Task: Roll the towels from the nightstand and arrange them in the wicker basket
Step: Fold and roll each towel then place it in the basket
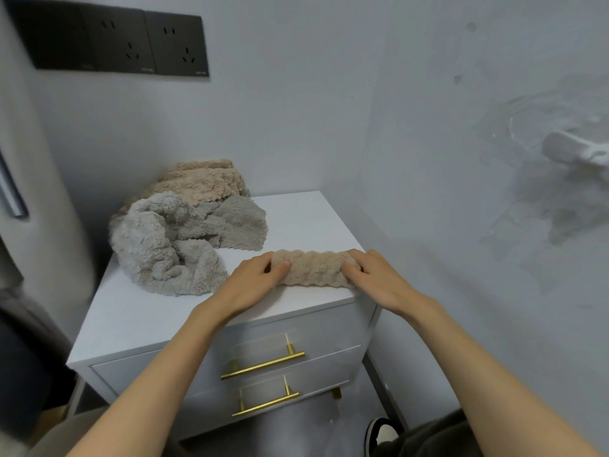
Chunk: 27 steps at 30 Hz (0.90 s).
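Observation:
A beige fluffy towel (314,267) lies rolled into a short log near the front right edge of the white nightstand (158,319). My left hand (258,278) grips its left end with curled fingers. My right hand (372,275) grips its right end. Behind them, a heap of loose towels fills the back left of the top: a light grey one (158,249), a darker grey one (240,222) and a beige one (201,181) at the rear. No wicker basket is in view.
The nightstand stands in a corner, with walls close behind and to the right. Two drawers with gold bar handles (263,366) face me. Black wall sockets (115,41) sit high on the left. My shoe (382,435) is on the floor at the lower right.

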Tool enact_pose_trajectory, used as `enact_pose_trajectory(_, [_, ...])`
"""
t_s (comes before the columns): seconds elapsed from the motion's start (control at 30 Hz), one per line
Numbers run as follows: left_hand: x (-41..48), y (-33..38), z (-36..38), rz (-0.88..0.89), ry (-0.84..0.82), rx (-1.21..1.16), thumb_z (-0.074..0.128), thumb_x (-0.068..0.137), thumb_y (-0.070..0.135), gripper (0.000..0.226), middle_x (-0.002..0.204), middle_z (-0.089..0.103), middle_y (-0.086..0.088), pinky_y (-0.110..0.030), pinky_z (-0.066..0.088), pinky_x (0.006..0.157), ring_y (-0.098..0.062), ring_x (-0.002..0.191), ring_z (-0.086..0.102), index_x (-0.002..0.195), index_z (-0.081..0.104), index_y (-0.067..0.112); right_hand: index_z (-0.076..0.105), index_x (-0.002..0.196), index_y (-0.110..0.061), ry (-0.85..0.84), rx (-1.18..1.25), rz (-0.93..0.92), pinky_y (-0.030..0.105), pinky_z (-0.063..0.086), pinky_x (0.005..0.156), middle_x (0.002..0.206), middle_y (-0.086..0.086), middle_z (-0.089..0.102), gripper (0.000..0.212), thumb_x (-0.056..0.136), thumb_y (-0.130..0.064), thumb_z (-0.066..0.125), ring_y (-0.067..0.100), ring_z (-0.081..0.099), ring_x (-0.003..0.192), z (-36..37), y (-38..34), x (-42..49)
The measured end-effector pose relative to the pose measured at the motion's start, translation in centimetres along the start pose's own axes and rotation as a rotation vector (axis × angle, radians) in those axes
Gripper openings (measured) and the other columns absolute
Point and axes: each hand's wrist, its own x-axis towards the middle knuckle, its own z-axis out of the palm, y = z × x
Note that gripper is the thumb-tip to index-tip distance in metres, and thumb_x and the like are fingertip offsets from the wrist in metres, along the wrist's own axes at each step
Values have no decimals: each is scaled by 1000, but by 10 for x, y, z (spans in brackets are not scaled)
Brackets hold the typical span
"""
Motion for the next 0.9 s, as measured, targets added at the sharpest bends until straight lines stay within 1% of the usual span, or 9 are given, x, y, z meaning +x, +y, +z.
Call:
enact_pose_trajectory(0.1, [8,-4,1,-47,13,82,42,97,45,51,58,34,1,-32,26,60,-18,59,31,58,31,16,32,65,-18,-53,27,93,30,28,62,66,0,37,34,95,-30,41,14,33,64,0,-5,6])
enact_pose_trajectory(0.17, [10,-3,1,-64,24,186,41,99,41,53,58,32,-1,-33,26,65,-19,62,30,54,29,15,30,64,-19,-96,1,133,31,27,63,65,-1,37,35,95,-30,41,15,33,66,-2,-7,10])
enact_pose_trajectory(0.33, [11,0,-3,-114,-65,196,48,96,42,39,67,43,0,-30,28,57,-15,62,39,70,40,13,29,59,-19,-200,-111,209,30,27,63,65,0,35,38,93,-28,45,21,31,79,-9,-12,18])
enact_pose_trajectory(0.47, [7,2,-5,-75,-103,152,54,94,39,34,66,42,1,-29,28,56,-14,60,38,88,49,6,36,67,-18,-270,-99,236,27,28,59,72,-1,41,28,92,-22,47,13,37,68,-12,-17,20])
enact_pose_trajectory(0.6, [3,4,-1,-32,-63,118,54,95,33,33,71,44,-4,-30,30,59,-17,63,39,96,48,1,39,77,-20,-276,-97,213,28,33,63,80,-3,47,19,94,-19,44,9,42,70,-10,-19,15])
enact_pose_trajectory(0.73, [-2,6,2,-76,11,-171,57,93,30,36,104,56,-21,-41,47,85,-31,96,54,106,51,-4,43,83,-18,-233,77,205,25,34,66,84,-4,48,13,96,-15,43,7,44,74,-14,-20,5])
enact_pose_trajectory(0.8, [-5,13,3,-124,24,-431,60,92,27,37,109,53,-25,-38,53,88,-30,99,58,104,51,-7,50,94,-12,-217,205,229,30,40,77,93,3,55,7,91,-17,47,11,49,81,-17,-22,-3])
enact_pose_trajectory(0.87, [-10,24,2,-156,46,-667,63,90,23,35,105,52,-31,-33,55,86,-26,91,60,100,52,-8,55,107,-2,-190,333,255,39,46,89,105,14,61,36,79,-24,52,15,54,88,-23,-26,-12])
enact_pose_trajectory(0.9, [-12,29,2,-166,53,-761,64,90,21,35,107,54,-32,-35,55,88,-26,91,61,103,53,-9,56,110,-1,-176,366,256,39,46,91,104,14,63,42,77,-27,53,14,55,89,-25,-27,-17])
